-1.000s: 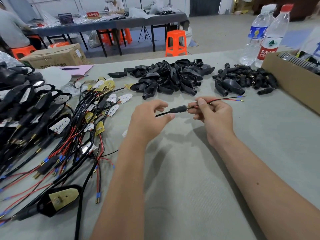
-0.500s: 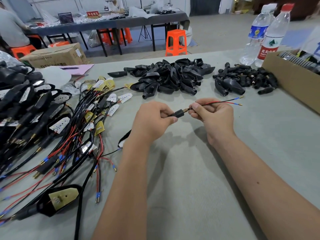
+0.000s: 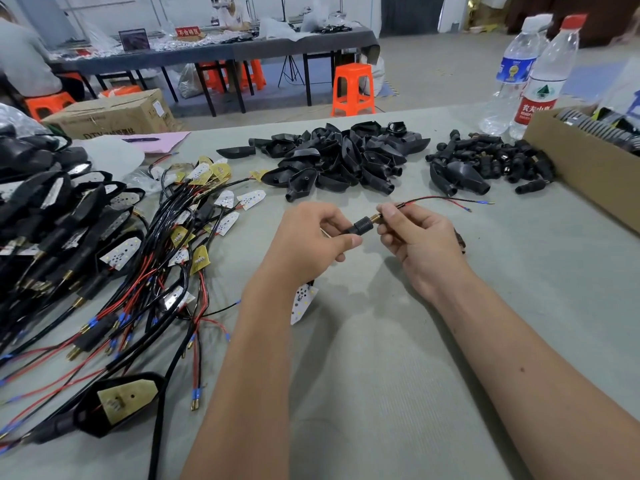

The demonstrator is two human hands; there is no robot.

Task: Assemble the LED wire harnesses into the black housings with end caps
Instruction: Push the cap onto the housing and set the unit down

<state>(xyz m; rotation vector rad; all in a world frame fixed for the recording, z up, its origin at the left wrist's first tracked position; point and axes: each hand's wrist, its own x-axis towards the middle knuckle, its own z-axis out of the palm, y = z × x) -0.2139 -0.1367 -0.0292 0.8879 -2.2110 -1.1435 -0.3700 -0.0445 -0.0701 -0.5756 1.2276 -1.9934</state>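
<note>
While both hands hovered just above the grey table (image 3: 398, 393), the end cap (image 3: 362, 226) sat between them, threaded on the wire harness (image 3: 429, 199) and pinched by the left hand (image 3: 310, 242) with thumb and forefinger curled round its near-left end. The right hand (image 3: 420, 237) gripped the brass fitting (image 3: 375, 218) that stuck out of the cap's right end, its fingers bent round the lead.

The cap's long axis ran left to right, tilting slightly toward the far side on the right, in line with the wire. That alignment is what the next move appears to turn on: sliding or twisting the cap along the lead. Both hands touched the assembly, the left directly on the cap.

The cap looked like a short black ribbed cylinder, brass showing at its right mouth. Beyond the right hand the red and black leads trailed far-right across the table to small blue-sleeved terminals (image 3: 483, 203). An LED board (image 3: 302, 303), white and dotted, lay under the left wrist, probably the same harness's other end, though the join was hidden.

Black housings (image 3: 339, 157) lay heaped on the far side, well apart from the hands, with more end caps (image 3: 485, 161) piled to their right.
</note>
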